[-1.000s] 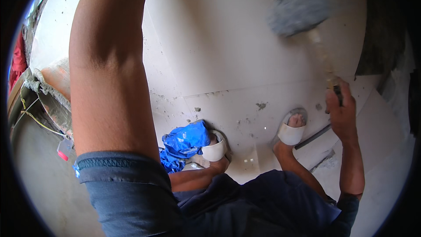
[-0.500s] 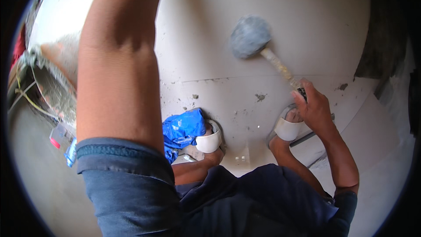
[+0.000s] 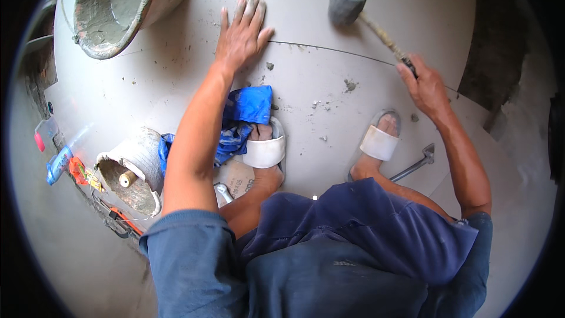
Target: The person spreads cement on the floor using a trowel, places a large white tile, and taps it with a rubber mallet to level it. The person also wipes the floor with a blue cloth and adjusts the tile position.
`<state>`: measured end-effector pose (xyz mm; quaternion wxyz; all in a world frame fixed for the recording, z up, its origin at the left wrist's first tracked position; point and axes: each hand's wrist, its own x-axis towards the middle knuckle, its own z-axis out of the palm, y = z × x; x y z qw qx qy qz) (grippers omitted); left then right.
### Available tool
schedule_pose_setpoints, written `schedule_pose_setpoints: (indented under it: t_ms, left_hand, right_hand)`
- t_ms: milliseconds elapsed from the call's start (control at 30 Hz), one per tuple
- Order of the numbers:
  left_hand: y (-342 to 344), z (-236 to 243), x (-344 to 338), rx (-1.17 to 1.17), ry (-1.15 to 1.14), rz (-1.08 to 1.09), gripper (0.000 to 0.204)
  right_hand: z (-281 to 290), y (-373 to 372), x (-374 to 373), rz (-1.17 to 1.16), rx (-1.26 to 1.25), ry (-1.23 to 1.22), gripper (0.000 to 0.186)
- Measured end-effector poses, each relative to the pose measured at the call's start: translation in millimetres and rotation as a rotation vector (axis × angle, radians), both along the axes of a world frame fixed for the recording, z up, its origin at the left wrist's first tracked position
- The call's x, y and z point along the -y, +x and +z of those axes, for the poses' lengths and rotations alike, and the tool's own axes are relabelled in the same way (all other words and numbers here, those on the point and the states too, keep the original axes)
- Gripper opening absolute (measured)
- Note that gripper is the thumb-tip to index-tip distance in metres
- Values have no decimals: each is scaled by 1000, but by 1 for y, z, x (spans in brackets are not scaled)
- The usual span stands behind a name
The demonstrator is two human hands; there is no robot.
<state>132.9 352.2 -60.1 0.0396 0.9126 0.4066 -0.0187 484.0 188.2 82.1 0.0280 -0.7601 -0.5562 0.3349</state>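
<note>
Left hand (image 3: 240, 36) lies flat and spread on the grey floor tile (image 3: 318, 100), palm down, fingers wide, just below the thin joint line (image 3: 329, 48) that runs between this tile and the next. Right hand (image 3: 425, 84) is closed round the wooden handle of a rubber mallet (image 3: 348, 2) — its dark head sits on or just above the neighbouring tile, beyond the joint; whether it touches cannot be told.

The work in hand looks like bedding the tile level with its neighbour. To do it well, the taps should probably be light and land square on the mallet's face, close to the joint, while the flat palm feels for any lip between the two surfaces. A heavy blow near an edge could crack the tile or sink it too deep.

The person squats over the tile in white sandals (image 3: 266, 151). A blue cloth (image 3: 244, 115) lies crumpled by the left foot, touching it. A large mortar-smeared bucket (image 3: 126, 6) stands at the upper left, a smaller dirty bucket (image 3: 132, 174) beside the left arm, and a metal tool (image 3: 419, 162) lies near the right foot.
</note>
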Motion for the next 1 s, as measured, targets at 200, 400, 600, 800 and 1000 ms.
schedule_pose_setpoints:
  t_ms: [200, 400, 600, 800, 1000]
  left_hand:
    - [-17, 28, 60, 139, -4, 271, 41]
    - [16, 29, 76, 339, 17, 443, 24]
    - [46, 35, 81, 490, -88, 691, 31]
    - [66, 45, 64, 599, -144, 905, 42]
    - [82, 56, 48, 458, -241, 989, 51]
  right_hand:
    - [-22, -24, 85, 306, -24, 156, 33]
    - [-62, -49, 131, 382, -120, 157, 42]
    - [-104, 91, 112, -501, 412, 249, 50]
    - [-118, 210, 107, -864, 594, -117, 59]
    - [-120, 205, 100, -958, 414, -91, 56]
